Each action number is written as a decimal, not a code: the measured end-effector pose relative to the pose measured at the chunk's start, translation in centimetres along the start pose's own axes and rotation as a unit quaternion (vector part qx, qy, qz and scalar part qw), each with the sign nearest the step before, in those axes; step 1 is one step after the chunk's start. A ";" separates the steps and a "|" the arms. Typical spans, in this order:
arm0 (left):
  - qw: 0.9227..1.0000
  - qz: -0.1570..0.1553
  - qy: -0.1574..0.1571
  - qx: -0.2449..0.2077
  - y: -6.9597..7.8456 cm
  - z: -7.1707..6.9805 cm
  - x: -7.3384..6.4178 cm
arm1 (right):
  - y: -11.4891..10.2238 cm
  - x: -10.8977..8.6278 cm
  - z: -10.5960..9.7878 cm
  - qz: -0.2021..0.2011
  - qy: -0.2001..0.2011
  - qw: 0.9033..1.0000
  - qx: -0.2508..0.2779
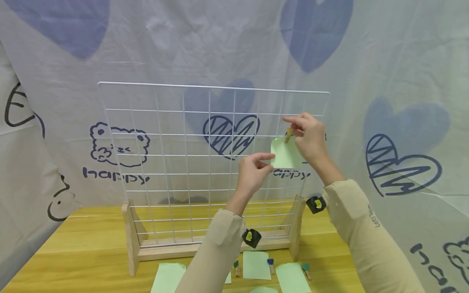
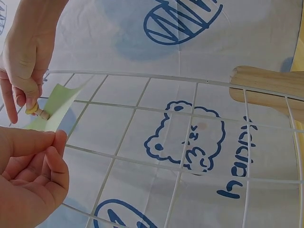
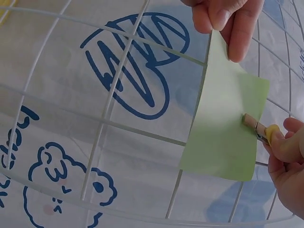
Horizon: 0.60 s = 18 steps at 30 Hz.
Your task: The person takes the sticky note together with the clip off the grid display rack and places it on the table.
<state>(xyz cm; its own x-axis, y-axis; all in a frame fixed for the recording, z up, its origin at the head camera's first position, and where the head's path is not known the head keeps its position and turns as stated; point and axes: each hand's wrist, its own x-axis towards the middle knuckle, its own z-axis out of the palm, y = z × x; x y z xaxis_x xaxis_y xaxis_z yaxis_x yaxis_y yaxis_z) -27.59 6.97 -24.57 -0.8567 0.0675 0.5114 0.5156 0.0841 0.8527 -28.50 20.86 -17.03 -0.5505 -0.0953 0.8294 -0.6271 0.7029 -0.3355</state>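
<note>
A light green sheet of paper (image 1: pixel 286 156) is held up against the right part of a white wire grid (image 1: pixel 214 86). My left hand (image 1: pixel 253 173) pinches the sheet's left edge between thumb and fingers. At its upper edge, my right hand (image 1: pixel 310 138) grips a small wooden clothespin (image 3: pixel 259 129) with a yellow top, its tip lying over the paper. In the right wrist view the sheet (image 3: pixel 223 123) bends a little near the left hand's fingertips. The left wrist view shows both hands close together on this sheet.
Wooden feet (image 1: pixel 131 240) hold the grid upright on a yellow wood-grain table (image 1: pixel 91 232). In front lie several more green sheets (image 1: pixel 256 264) and small clothespins with green, blue and teal tops (image 1: pixel 270 265). A white cloth with blue hearts (image 1: pixel 157 36) hangs behind.
</note>
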 end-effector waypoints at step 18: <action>1.000 -0.003 0.000 -0.012 -0.2 -0.5 -0.3 | -0.5 0.1 -0.7 -0.018 0.062 0.998 0.010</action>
<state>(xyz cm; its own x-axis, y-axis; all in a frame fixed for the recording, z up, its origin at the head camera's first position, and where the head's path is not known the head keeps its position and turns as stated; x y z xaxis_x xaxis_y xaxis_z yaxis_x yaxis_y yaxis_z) -27.49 6.43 -24.84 -0.8595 0.0673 0.5067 0.5105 0.0614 0.8577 -27.82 20.99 -16.45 -0.4550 -0.0316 0.8899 -0.6569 0.6866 -0.3115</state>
